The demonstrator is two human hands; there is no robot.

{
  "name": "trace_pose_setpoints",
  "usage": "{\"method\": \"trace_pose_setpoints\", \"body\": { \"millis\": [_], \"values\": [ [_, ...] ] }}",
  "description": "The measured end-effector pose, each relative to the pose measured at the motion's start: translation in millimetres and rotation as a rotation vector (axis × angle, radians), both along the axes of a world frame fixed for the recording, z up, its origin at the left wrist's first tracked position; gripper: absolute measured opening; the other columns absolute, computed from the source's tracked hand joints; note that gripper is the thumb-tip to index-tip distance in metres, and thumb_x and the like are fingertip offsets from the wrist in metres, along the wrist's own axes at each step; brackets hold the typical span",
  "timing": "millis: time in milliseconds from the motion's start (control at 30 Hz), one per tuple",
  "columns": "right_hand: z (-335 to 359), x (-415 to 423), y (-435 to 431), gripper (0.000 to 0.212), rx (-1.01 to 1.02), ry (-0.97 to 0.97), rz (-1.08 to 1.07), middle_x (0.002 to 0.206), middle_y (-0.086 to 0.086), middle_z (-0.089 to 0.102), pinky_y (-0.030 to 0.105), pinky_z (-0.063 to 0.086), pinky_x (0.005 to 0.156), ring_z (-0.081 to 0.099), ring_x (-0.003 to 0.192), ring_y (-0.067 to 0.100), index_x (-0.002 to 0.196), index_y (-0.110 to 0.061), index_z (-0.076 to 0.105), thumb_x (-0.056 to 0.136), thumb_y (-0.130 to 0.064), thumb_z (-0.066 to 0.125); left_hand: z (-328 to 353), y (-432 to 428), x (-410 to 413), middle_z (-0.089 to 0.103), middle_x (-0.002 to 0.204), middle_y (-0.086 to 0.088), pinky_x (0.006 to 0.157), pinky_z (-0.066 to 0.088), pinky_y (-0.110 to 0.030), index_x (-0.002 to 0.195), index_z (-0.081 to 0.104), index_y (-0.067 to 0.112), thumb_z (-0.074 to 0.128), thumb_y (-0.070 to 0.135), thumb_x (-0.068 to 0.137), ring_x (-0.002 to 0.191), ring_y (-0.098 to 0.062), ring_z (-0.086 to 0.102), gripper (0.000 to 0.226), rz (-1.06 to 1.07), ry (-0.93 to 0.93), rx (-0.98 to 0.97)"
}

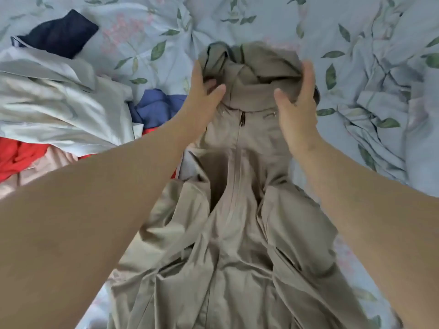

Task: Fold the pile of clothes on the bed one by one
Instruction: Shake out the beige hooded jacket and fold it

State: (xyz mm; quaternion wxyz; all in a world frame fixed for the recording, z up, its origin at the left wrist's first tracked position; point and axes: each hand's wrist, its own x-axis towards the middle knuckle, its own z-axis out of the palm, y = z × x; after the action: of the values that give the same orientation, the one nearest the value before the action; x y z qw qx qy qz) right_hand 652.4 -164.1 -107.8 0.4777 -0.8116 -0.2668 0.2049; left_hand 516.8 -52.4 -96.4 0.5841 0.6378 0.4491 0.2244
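A beige zip-up hooded jacket (237,210) lies front-up on the bed, its hood (259,62) bunched at the far end. My left hand (204,91) grips the hood's left edge, thumb in front and fingers behind the fold. On the other side, my right hand (297,100) cups and holds the hood's right side, fingers over its edge and thumb spread toward the zip. The zip pull (242,119) sits closed at the collar. Both forearms hide parts of the jacket's sleeves.
A pile of unfolded clothes lies at the left: a pale grey-white garment (54,103), a navy one (59,34), a blue one (156,105) and a red one (19,157). The floral light-blue bedsheet (285,20) is wrinkled, most at the right.
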Motion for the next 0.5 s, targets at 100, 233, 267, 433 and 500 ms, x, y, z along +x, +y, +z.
{"method": "trace_pose_setpoints", "body": {
  "millis": [100,233,267,433,500],
  "values": [
    [2,1,-1,0.082,0.048,0.041,-0.030,0.159,-0.007,0.009,0.043,0.017,0.117,0.015,0.145,0.011,0.152,-0.026,0.000,0.091,-0.029,0.053,14,3,9,0.034,0.146,-0.012,0.097,0.036,-0.009,0.150,-0.008,0.012,0.053,0.006,0.093,0.129,-0.010,0.042,0.083,-0.100,0.101,0.114],
    [-23,-34,-41,0.074,-0.078,0.072,0.055,0.158,-0.008,0.016,0.036,0.016,0.118,0.015,0.145,0.011,0.152,-0.024,0.009,0.092,-0.017,0.051,-16,-24,-28,0.054,0.107,-0.002,0.081,0.042,-0.015,0.146,0.024,0.009,0.050,0.010,0.093,0.093,-0.012,0.056,0.059,-0.273,0.478,0.373],
    [-31,-47,-53,0.070,-0.136,0.086,0.086,0.157,-0.006,0.021,0.036,0.018,0.118,0.018,0.145,0.012,0.152,-0.022,0.014,0.093,-0.016,0.051,-29,-30,-40,0.053,0.121,-0.006,0.093,0.042,-0.027,0.145,0.029,0.011,0.052,0.015,0.092,0.107,-0.022,0.054,0.058,-0.319,0.549,0.396],
    [-64,-121,-109,0.058,-0.555,0.076,0.241,0.152,-0.002,0.033,0.043,0.031,0.109,0.031,0.138,0.021,0.148,-0.021,0.025,0.096,-0.021,0.048,-69,-83,-101,0.031,0.150,-0.005,0.112,0.025,-0.043,0.145,0.035,0.020,0.056,0.029,0.091,0.141,-0.023,0.025,0.059,-0.436,0.893,0.488],
    [-69,-150,-128,0.056,-0.687,0.045,0.314,0.154,-0.004,0.027,0.042,0.031,0.108,0.028,0.139,0.021,0.149,-0.024,0.022,0.097,-0.023,0.044,-74,-104,-127,0.023,0.155,-0.003,0.115,0.014,-0.046,0.145,0.035,0.024,0.057,0.033,0.090,0.146,-0.024,0.013,0.060,-0.449,0.967,0.562]
  ]
}}
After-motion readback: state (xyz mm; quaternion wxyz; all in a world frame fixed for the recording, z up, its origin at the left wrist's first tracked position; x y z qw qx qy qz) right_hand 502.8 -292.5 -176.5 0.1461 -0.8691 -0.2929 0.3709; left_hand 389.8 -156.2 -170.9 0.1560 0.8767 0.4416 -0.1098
